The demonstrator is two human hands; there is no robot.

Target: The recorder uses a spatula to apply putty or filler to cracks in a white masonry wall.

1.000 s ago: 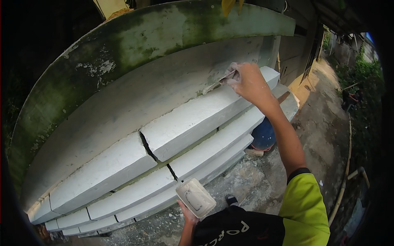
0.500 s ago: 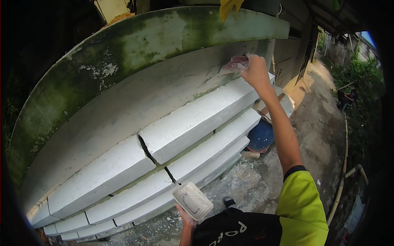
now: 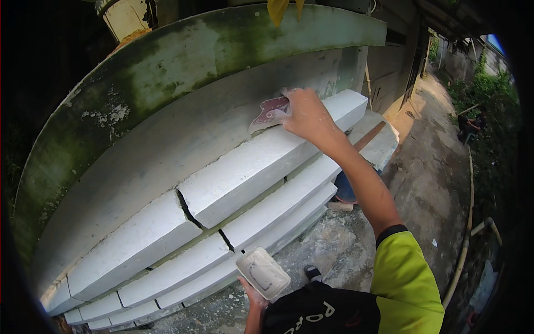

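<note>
My right hand (image 3: 306, 114) is closed on a flat maroon scraper (image 3: 271, 111) smeared with white paste. The scraper lies against the grey curved wall (image 3: 139, 150), just above the topmost white block ledge (image 3: 267, 161). Low in the view, my left hand (image 3: 254, 294) grips a shallow, whitish rectangular tub (image 3: 263, 273) from beneath and its left side. Pale residue and a dark curved mark show inside the tub. Part of my left hand is hidden under it.
A mossy green curved band (image 3: 189, 50) overhangs the wall. Several white ledges step down below, with dark gaps between blocks. Right of them stand a blue bucket (image 3: 346, 189) and a board (image 3: 384, 139). A concrete path (image 3: 423, 167) runs along the right, bordered by bamboo poles.
My right hand has swept left and slightly down along the wall with the scraper. My left hand and the tub have barely moved.
</note>
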